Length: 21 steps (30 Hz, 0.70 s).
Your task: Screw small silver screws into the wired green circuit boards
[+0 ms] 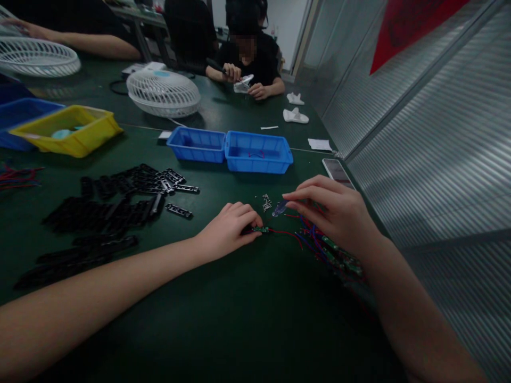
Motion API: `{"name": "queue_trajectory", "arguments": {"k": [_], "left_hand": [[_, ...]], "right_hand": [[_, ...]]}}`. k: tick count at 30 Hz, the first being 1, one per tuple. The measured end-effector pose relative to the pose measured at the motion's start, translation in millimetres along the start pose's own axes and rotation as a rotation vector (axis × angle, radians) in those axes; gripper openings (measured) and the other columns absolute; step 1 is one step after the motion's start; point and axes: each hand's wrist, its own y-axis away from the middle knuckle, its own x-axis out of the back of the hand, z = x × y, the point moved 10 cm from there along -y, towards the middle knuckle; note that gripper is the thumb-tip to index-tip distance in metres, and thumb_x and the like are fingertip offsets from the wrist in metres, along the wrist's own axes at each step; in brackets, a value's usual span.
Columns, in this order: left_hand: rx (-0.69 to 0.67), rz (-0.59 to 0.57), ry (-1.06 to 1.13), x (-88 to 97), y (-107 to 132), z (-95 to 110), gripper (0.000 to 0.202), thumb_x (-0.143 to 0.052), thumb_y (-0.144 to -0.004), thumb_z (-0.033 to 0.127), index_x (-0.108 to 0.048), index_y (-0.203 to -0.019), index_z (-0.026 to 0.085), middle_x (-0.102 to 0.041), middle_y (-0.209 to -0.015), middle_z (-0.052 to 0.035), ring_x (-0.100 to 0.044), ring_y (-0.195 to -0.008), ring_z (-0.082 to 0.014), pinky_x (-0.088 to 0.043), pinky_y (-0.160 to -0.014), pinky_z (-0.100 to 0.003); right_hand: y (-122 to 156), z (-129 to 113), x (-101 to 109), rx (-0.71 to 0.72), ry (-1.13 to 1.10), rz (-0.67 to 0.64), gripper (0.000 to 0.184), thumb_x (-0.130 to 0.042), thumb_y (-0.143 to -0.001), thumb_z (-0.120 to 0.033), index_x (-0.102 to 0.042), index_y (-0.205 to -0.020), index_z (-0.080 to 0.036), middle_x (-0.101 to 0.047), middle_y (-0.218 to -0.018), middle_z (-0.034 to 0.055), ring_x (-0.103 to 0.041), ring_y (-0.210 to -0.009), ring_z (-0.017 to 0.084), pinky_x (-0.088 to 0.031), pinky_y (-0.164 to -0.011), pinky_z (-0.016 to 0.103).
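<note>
Currently, left hand: your left hand (231,229) grasps a small green circuit board (261,230) between thumb and fingers, low over the green worktop (239,308).
Red wire: a red wire (285,232) runs from that board toward your right side.
Right hand: your right hand (337,210) pinches a small bluish piece (279,208) at the fingertips; you cannot tell from here exactly what it is.
Small metal bits: a loose scatter of metal bits (266,202) lies on the worktop between your two hands, just beyond the board.
Wire bundle: under your right hand and wrist lies a tangle of red and blue wires (317,243), with more green boards (344,260) among it.
Black parts: to your left, a heap of slim black parts (107,208) spreads out, one separate part (179,210) nearest your left hand.
Blue trays: ahead of you stand a left blue tray (197,154) and a right blue tray (257,166), side by side, the right one holding a bit of wire.
Phone: a phone (337,171) lies just beyond your right hand.
Across from you: a co-worker holds a white part (242,85).
</note>
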Motion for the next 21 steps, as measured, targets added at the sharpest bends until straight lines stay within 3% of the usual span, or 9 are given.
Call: {"name": "queue_trajectory", "arguments": {"k": [8,14,21], "left_hand": [[-0.004,0.008,-0.011,-0.7,0.2,-0.4,0.017,-0.058,-0.092,0.036,-0.059,-0.103,0.023,-0.060,-0.098,-0.0028,-0.051,-0.093,-0.0207,-0.033,-0.077,-0.033],[-0.004,0.007,-0.010,-0.1,-0.2,0.8,0.016,-0.059,-0.092,0.035,-0.059,-0.102,0.023,-0.059,-0.097,-0.0026,-0.051,-0.093,-0.0206,-0.033,-0.078,-0.033],[-0.003,0.009,-0.017,0.5,0.0,1.0,0.017,-0.058,-0.092,0.036,-0.059,-0.102,0.023,-0.059,-0.097,-0.0028,-0.051,-0.093,-0.0209,-0.033,-0.077,-0.033]], "right_hand": [[1.2,1.5,-1.5,-0.085,0.145,-0.021,0.019,-0.052,-0.096,-0.034,-0.062,-0.091,-0.018,-0.064,-0.090,0.0045,-0.061,-0.080,0.015,-0.044,-0.068,0.028],[1.6,2.7,-10.4,-0.159,0.369,-0.034,0.035,-0.041,-0.099,-0.044,-0.056,-0.081,-0.018,-0.057,-0.080,0.0028,-0.048,-0.063,0.012,-0.029,-0.052,0.026],[5.5,2.7,-17.2,-0.191,0.550,0.000,0.048,-0.036,-0.101,-0.041,-0.060,-0.067,-0.017,-0.058,-0.063,0.0028,-0.043,-0.051,0.010,-0.018,-0.048,0.028]]}}
